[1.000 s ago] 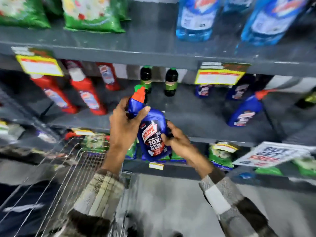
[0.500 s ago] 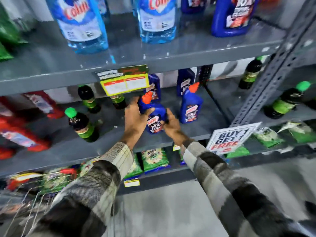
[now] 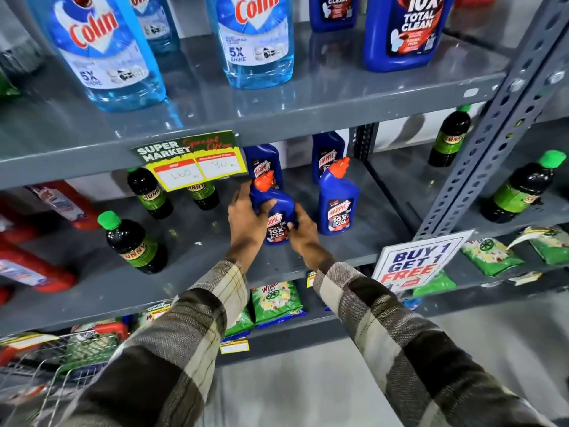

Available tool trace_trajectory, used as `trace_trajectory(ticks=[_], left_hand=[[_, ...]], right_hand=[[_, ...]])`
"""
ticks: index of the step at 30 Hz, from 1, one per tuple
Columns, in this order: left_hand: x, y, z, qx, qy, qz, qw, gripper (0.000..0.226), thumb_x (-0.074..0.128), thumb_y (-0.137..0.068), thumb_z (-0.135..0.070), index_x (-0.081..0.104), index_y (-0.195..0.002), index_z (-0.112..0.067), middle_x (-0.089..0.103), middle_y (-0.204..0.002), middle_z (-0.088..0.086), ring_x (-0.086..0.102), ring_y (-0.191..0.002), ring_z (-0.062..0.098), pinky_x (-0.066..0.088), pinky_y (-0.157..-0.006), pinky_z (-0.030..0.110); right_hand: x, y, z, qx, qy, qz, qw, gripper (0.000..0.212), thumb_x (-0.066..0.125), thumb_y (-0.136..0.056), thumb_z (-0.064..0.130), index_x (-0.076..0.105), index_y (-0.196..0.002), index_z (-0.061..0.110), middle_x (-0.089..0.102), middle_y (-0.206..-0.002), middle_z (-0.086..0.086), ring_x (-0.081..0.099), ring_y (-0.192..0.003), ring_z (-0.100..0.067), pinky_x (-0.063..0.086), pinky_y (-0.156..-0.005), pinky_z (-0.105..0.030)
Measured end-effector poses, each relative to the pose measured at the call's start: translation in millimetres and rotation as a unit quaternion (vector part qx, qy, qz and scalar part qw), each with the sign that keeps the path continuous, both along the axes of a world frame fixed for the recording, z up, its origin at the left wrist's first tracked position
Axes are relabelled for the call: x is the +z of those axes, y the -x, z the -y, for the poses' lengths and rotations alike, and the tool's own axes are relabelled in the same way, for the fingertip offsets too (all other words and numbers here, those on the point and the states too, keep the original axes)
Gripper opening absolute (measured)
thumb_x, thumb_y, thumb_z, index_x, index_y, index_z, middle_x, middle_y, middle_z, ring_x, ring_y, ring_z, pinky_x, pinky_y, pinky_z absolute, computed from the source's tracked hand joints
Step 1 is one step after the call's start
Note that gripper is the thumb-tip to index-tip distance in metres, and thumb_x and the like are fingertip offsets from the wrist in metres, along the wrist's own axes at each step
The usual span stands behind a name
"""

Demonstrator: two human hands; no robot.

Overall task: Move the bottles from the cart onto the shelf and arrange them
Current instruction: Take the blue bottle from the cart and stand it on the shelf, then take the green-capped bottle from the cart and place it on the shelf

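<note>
Grey metal shelving (image 3: 308, 112) fills the view, its perforated upright (image 3: 480, 167) slanting down the right side. Below, a pale grey floor (image 3: 308, 380) gleams softly, and a white wall (image 3: 397, 134) peeks between the shelves.

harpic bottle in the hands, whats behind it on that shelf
Directly behind the held Harpic bottle stands another blue Harpic bottle at the back of the shelf. Its cap is hidden behind the price card, and its base by the held bottle.

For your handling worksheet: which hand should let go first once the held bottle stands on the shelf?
Probably right: it only cups the bottle low down, while the left wraps its body and can steady it.
</note>
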State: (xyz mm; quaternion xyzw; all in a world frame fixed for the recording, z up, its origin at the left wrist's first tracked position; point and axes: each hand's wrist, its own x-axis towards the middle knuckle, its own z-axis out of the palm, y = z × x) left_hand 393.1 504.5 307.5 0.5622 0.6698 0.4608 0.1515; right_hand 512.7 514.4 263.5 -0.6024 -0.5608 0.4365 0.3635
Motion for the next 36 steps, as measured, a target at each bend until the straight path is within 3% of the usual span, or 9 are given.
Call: trace_trajectory(ticks=[7,9,11,14,18,24,28,31,36], left_hand=[[-4,3,2,-0.015,0.015,0.016,1.000,0.047,0.075,-0.082,-0.021,0.054,-0.123,-0.010,0.070,-0.110,0.015,0.067,-0.100,0.032,0.051,-0.085,0.030],[-7,12,12,-0.022,0.026,0.030,0.999,0.054,0.076,-0.082,-0.026,0.052,-0.128,-0.014,0.071,-0.111,0.012,0.067,-0.102,0.029,0.051,-0.085,0.029],[-12,29,28,0.002,0.029,0.042,0.999,0.061,0.076,-0.082,-0.033,0.049,-0.135,-0.016,0.068,-0.117,0.008,0.064,-0.110,0.024,0.050,-0.093,0.033],[-25,67,70,0.072,-0.011,0.001,0.997,0.052,0.070,-0.087,-0.037,0.053,-0.132,-0.018,0.065,-0.116,0.005,0.059,-0.111,0.024,0.047,-0.097,0.038],[-57,151,149,0.181,-0.022,-0.087,0.979,0.038,0.062,-0.094,-0.036,0.055,-0.125,-0.016,0.063,-0.117,0.008,0.056,-0.111,0.031,0.045,-0.092,0.042],[-126,281,292,0.363,0.081,-0.057,0.927,0.046,0.068,-0.090,-0.031,0.055,-0.130,-0.012,0.064,-0.117,0.018,0.058,-0.108,0.039,0.049,-0.091,0.045],[-182,339,386,0.445,0.158,0.032,0.881,0.059,0.053,-0.087,-0.056,0.051,-0.131,-0.017,0.065,-0.117,0.016,0.061,-0.109,0.038,0.052,-0.093,0.047],[-235,379,454,0.522,0.211,0.132,0.816,0.061,0.047,-0.085,-0.067,0.050,-0.129,-0.025,0.066,-0.122,0.016,0.063,-0.112,0.038,0.053,-0.095,0.048],[-308,415,529,0.596,0.222,0.296,0.713,0.049,0.063,-0.091,-0.043,0.056,-0.125,-0.009,0.067,-0.122,0.019,0.063,-0.113,0.037,0.050,-0.096,0.043]], right_hand=[[-11,8,11,-0.022,0.011,0.010,1.000,0.052,0.050,-0.091,0.001,0.044,-0.142,0.011,0.061,-0.133,-0.019,0.056,-0.123,-0.036,0.043,-0.099,-0.033],[-22,18,29,-0.088,-0.054,0.020,0.994,0.056,0.054,-0.087,0.000,0.043,-0.141,0.009,0.052,-0.132,-0.021,0.050,-0.122,-0.039,0.040,-0.104,-0.038],[-32,35,57,-0.132,-0.130,0.007,0.983,0.049,0.055,-0.088,0.005,0.045,-0.134,0.016,0.043,-0.125,-0.011,0.051,-0.115,-0.034,0.044,-0.104,-0.045],[-34,74,104,-0.026,-0.207,-0.024,0.978,0.029,0.051,-0.098,0.017,0.046,-0.126,0.022,0.041,-0.124,-0.002,0.053,-0.115,-0.024,0.046,-0.101,-0.047],[-30,147,137,0.110,-0.246,-0.018,0.963,0.032,0.048,-0.100,0.021,0.050,-0.131,0.018,0.046,-0.124,0.004,0.058,-0.112,-0.028,0.047,-0.100,-0.043],[-46,279,208,0.335,-0.245,-0.003,0.910,0.043,0.050,-0.099,0.014,0.044,-0.142,0.012,0.048,-0.142,-0.006,0.048,-0.133,-0.020,0.038,-0.113,-0.039],[-90,358,272,0.452,-0.186,0.032,0.872,0.052,0.054,-0.096,0.012,0.039,-0.145,0.004,0.042,-0.151,-0.013,0.039,-0.142,-0.022,0.032,-0.118,-0.039],[-132,412,326,0.551,-0.103,0.088,0.824,0.061,0.052,-0.096,0.017,0.028,-0.151,0.009,0.037,-0.154,-0.012,0.042,-0.138,-0.023,0.037,-0.113,-0.037],[-221,462,393,0.642,-0.010,0.188,0.743,0.070,0.054,-0.091,0.014,0.021,-0.154,0.012,0.035,-0.154,-0.016,0.053,-0.128,-0.037,0.049,-0.096,-0.053]])
